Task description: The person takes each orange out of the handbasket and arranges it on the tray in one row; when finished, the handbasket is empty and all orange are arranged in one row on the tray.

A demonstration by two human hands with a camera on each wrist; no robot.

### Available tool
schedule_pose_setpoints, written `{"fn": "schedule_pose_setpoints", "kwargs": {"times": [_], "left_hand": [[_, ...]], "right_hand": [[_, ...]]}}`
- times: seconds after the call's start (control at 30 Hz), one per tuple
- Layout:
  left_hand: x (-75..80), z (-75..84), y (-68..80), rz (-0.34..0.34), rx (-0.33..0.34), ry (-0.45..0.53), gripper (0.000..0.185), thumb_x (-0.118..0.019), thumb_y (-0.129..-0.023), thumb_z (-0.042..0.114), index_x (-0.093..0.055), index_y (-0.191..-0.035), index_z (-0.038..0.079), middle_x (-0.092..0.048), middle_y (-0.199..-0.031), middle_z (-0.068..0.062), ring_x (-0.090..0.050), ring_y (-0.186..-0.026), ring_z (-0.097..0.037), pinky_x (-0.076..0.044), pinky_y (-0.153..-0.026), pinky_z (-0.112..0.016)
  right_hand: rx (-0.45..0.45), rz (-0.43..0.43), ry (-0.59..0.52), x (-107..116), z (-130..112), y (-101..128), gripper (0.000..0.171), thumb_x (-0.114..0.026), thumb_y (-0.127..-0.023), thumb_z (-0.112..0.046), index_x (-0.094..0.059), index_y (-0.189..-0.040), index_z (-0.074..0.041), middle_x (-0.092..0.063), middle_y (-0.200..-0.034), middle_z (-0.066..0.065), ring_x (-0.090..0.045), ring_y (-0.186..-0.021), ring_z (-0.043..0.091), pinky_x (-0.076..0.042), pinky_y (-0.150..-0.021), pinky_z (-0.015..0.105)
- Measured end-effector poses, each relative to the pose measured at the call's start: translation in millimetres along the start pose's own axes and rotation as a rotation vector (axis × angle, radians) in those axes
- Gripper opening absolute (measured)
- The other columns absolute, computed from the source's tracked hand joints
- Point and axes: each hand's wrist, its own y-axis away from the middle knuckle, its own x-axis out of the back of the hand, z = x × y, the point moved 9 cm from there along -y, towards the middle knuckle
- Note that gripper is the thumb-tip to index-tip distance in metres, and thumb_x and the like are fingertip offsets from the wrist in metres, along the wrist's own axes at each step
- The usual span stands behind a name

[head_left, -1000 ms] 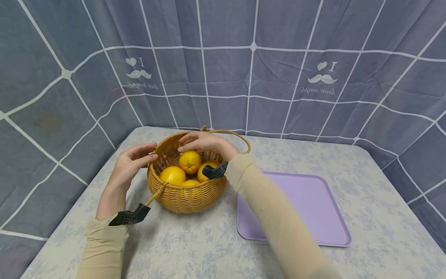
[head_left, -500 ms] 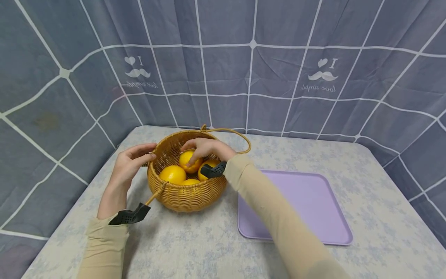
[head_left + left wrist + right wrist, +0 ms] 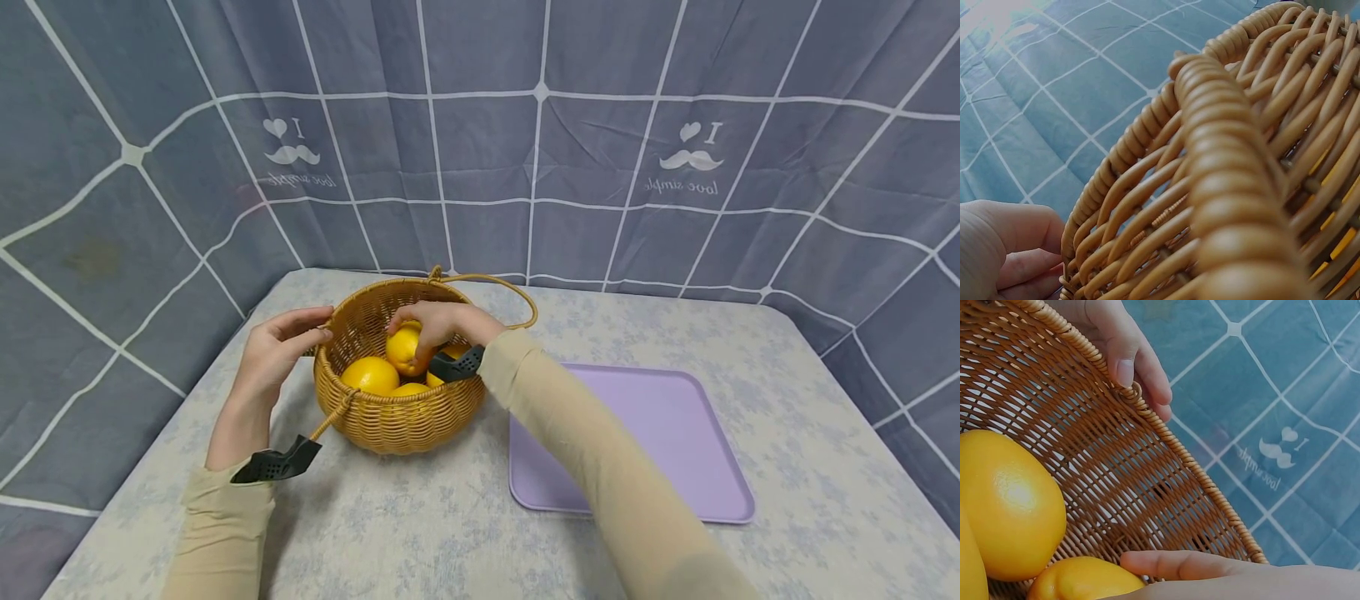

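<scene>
A round wicker basket [image 3: 405, 425] stands left of centre in the head view, with several yellow-orange oranges [image 3: 371, 377] inside. My right hand [image 3: 442, 321] reaches in from the right. Its fingers and thumb curl round the rear orange [image 3: 402, 348], which sits among the others. At the basket's left rim, my left hand [image 3: 273, 354] holds the edge, thumb and fingertips at the woven border. The left wrist view shows the basket handle [image 3: 1229, 181] up close and the left fingers [image 3: 1035, 225] against the rim. Part of the gripped orange [image 3: 1085, 578] shows in the right wrist view.
A shallow lilac tray [image 3: 675, 450] lies right of the basket, partly under the right sleeve [image 3: 577, 442]. The basket's second handle [image 3: 517, 292] leans out at the back right. Grey-blue curtain [image 3: 480, 150] surrounds the table, which has a pale floral cover [image 3: 420, 525].
My right hand has lowered from above the rear orange and closed its fingers and thumb round it. The left hand has stayed at the basket rim.
</scene>
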Motion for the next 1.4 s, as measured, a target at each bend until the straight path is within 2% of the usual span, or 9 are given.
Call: {"fn": "schedule_pose_setpoints", "kwargs": {"times": [0.2,0.37,0.5,0.67,0.83,0.93,1.13,1.27,1.4], "left_hand": [[-0.2,0.1,-0.1,0.005,-0.004,0.004,0.039,-0.065,-0.09,0.019,-0.06,-0.125,0.003,-0.061,-0.102,0.017,-0.057,-0.094,-0.005,-0.048,-0.073,-0.017],[0.0,0.4,0.6,0.004,-0.003,0.004,0.04,-0.065,-0.09,0.019,-0.059,-0.126,0.003,-0.061,-0.103,0.017,-0.056,-0.096,-0.005,-0.048,-0.074,-0.017],[-0.3,1.1,0.2,0.001,-0.003,0.009,0.04,-0.065,-0.09,0.019,-0.06,-0.125,0.001,-0.061,-0.105,0.018,-0.055,-0.098,-0.005,-0.048,-0.074,-0.016],[0.0,0.6,-0.5,-0.007,0.009,0.018,0.039,-0.065,-0.09,0.02,-0.061,-0.121,-0.003,-0.06,-0.112,0.016,-0.052,-0.105,-0.003,-0.048,-0.074,-0.016],[0.2,-0.8,-0.6,-0.007,0.02,0.021,0.04,-0.065,-0.09,0.022,-0.061,-0.12,-0.004,-0.06,-0.112,0.016,-0.052,-0.105,-0.002,-0.049,-0.075,-0.017],[0.3,-1.0,-0.5,-0.002,0.017,0.018,0.04,-0.064,-0.091,0.022,-0.061,-0.12,-0.005,-0.06,-0.111,0.017,-0.053,-0.103,-0.002,-0.049,-0.074,-0.016],[0.6,-0.7,0.3,0.004,0.018,0.0,0.041,-0.064,-0.091,0.024,-0.06,-0.12,-0.005,-0.059,-0.11,0.018,-0.052,-0.104,-0.002,-0.049,-0.075,-0.016],[0.8,-0.6,0.1,0.004,0.019,-0.004,0.042,-0.064,-0.091,0.025,-0.06,-0.12,-0.006,-0.059,-0.108,0.019,-0.052,-0.104,-0.002,-0.049,-0.075,-0.016],[1.1,-0.8,-0.5,0.002,0.018,-0.004,0.043,-0.063,-0.091,0.025,-0.06,-0.121,-0.006,-0.059,-0.107,0.02,-0.052,-0.104,-0.002,-0.048,-0.075,-0.016]], "right_hand": [[-0.004,-0.026,-0.058,-2.5,2.0,0.0,0.066,-0.077,-0.074,-0.004,-0.047,-0.131,-0.017,-0.042,-0.129,0.007,-0.049,-0.099,0.019,-0.047,-0.074,0.023],[0.028,0.001,0.004,-0.3,-0.2,-0.4,0.074,-0.076,-0.073,-0.01,-0.043,-0.139,-0.018,-0.04,-0.132,0.007,-0.045,-0.103,0.019,-0.045,-0.077,0.025],[0.028,0.04,0.079,3.4,-1.3,1.4,0.069,-0.076,-0.075,-0.019,-0.046,-0.137,-0.022,-0.039,-0.129,0.007,-0.042,-0.106,0.02,-0.043,-0.08,0.028],[0.023,0.069,0.1,6.0,-2.2,2.6,0.062,-0.075,-0.077,-0.029,-0.049,-0.133,-0.026,-0.039,-0.125,0.006,-0.043,-0.105,0.02,-0.042,-0.082,0.029],[0.043,0.082,0.095,8.9,-4.2,4.1,0.058,-0.073,-0.079,-0.029,-0.05,-0.132,-0.027,-0.039,-0.128,0.007,-0.043,-0.106,0.02,-0.042,-0.081,0.029],[0.076,0.085,0.035,10.6,-6.0,5.4,0.059,-0.073,-0.079,-0.025,-0.05,-0.133,-0.024,-0.042,-0.128,0.006,-0.045,-0.104,0.019,-0.043,-0.08,0.027],[0.241,0.11,-0.134,16.9,-17.6,11.1,0.061,-0.071,-0.078,-0.016,-0.049,-0.135,-0.01,-0.051,-0.126,0.005,-0.052,-0.099,0.017,-0.045,-0.082,0.023],[0.312,0.15,-0.247,25.7,-23.0,22.5,0.061,-0.071,-0.078,-0.012,-0.05,-0.135,-0.008,-0.051,-0.128,0.006,-0.051,-0.104,0.015,-0.043,-0.086,0.023],[0.336,0.177,-0.39,35.0,-21.8,37.1,0.062,-0.07,-0.079,-0.011,-0.048,-0.137,-0.011,-0.051,-0.13,0.006,-0.051,-0.108,0.016,-0.043,-0.089,0.026]]}}
